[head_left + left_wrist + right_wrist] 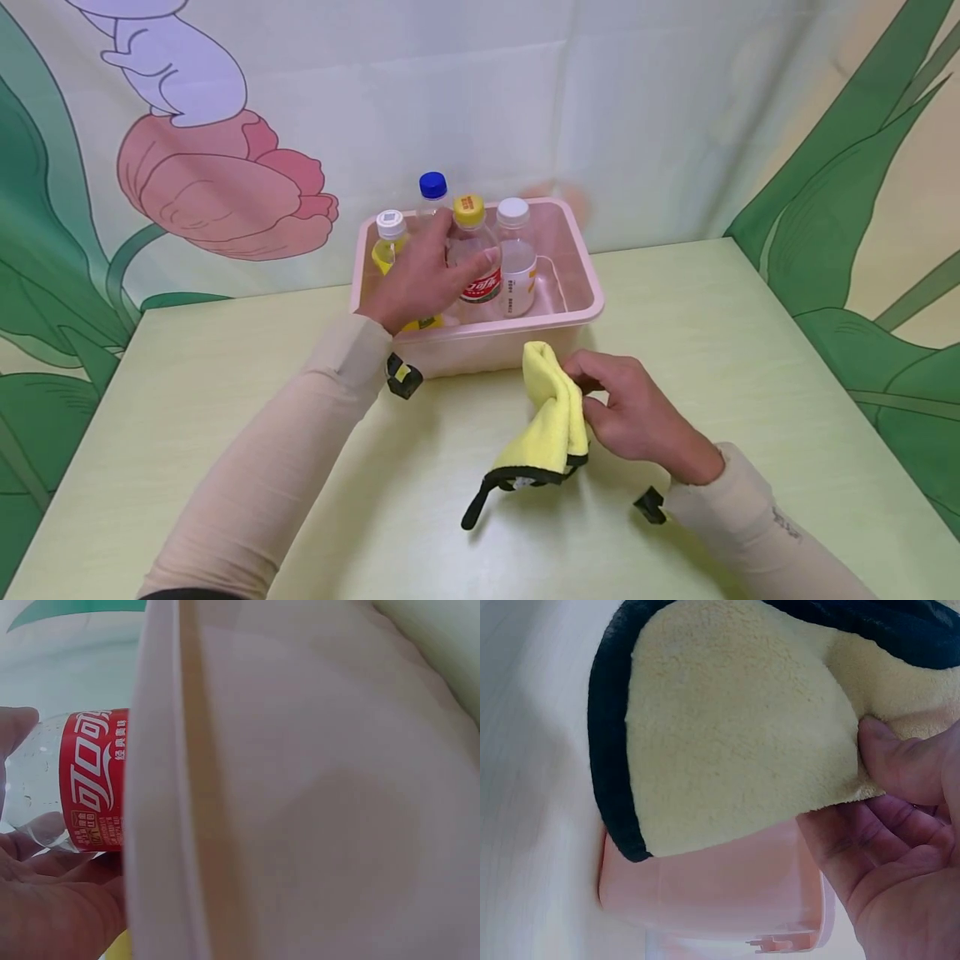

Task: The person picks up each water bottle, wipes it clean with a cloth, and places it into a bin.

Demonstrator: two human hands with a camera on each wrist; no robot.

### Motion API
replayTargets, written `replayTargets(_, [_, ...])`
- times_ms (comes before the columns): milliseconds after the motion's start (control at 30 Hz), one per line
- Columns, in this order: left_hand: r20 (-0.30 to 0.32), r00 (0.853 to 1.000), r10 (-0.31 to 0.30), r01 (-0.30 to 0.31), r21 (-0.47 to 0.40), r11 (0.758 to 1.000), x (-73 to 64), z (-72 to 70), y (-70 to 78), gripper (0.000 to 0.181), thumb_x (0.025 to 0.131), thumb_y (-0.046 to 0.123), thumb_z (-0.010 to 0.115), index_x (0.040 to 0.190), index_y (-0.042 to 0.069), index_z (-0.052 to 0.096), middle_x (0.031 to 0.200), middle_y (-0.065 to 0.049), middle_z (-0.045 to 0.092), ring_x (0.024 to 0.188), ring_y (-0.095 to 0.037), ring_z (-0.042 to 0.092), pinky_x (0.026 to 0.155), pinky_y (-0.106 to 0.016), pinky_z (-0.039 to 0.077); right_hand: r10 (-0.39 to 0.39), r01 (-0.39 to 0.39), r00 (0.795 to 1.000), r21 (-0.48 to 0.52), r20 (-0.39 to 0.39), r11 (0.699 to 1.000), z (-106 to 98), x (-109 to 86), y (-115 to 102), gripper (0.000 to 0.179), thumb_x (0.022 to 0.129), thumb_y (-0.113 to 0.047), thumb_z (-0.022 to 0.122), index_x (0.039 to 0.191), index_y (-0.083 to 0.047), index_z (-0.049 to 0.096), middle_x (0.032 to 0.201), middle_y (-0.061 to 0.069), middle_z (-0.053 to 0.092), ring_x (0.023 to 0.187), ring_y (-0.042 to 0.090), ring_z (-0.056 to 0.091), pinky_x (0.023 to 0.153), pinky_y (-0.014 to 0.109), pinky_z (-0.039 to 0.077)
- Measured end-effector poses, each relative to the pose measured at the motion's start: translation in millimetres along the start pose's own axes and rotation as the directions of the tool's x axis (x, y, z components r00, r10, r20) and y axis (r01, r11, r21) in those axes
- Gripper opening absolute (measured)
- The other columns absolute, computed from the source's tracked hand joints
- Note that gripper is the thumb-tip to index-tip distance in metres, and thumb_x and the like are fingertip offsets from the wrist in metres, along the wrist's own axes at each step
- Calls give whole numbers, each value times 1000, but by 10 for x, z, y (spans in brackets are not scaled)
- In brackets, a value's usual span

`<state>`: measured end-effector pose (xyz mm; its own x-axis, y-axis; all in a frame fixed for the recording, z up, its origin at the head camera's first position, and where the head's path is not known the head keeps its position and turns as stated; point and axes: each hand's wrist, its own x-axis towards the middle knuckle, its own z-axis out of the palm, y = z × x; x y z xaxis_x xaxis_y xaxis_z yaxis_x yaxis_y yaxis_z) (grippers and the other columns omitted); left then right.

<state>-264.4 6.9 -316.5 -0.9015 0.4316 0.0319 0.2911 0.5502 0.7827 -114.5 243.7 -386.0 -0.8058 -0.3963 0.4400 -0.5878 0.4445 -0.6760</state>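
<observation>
My left hand [422,282] reaches over the near side of a pink plastic bin [480,357] and grips a clear plastic cola bottle [471,237] with a yellow cap. Its red label [94,780] shows in the left wrist view, with thumb and fingers on opposite sides of the bottle. The bottle stands upright inside the bin, its lower part hidden by the wall. In front of the bin, my right hand [633,408] pinches a folded yellow cloth [551,417] with black edging and a black loop, which hangs above the table.
Around the gripped bottle in the bin are a white-capped bottle [516,258], a blue-capped bottle [432,190] and a white-capped bottle with yellow label [390,233]. The pale table [247,383] meets a printed curtain [637,125] behind.
</observation>
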Motion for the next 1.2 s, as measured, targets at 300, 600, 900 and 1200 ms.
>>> replayTargets(300, [29,1000,7,-7,13,1000,-10,14,-76,63,94,44,62,144,19,32,137,-8,52,131,-27,52,112,-49,43,-15,15,1000,-26,4,1000,-62,25,-11,38,75,22,57,90,-12,65,87,-3,69,80,5,65,73,24,59])
replayTargets(600, [43,999,20,-20,4,1000,-24,34,-130,66,94,44,62,146,20,28,147,-6,47,138,-25,47,115,-46,40,-54,56,998,-29,36,998,-131,67,-34,39,73,21,60,89,-15,65,83,-7,66,80,3,63,71,24,58])
replayTargets(900, [28,1000,9,-8,-35,999,-21,56,-142,66,94,43,63,147,24,28,141,-5,51,134,-25,51,112,-46,44,-69,78,990,-66,122,995,-120,72,-12,34,78,15,66,93,-15,66,86,-7,65,77,3,58,70,22,54])
replayTargets(1200, [8,1000,-6,6,-64,998,-28,57,-101,70,92,37,68,147,23,28,147,-7,46,135,-29,51,109,-45,47,-68,83,984,-85,165,993,-63,63,-27,33,78,13,68,94,-16,65,86,-8,64,78,2,58,71,21,54])
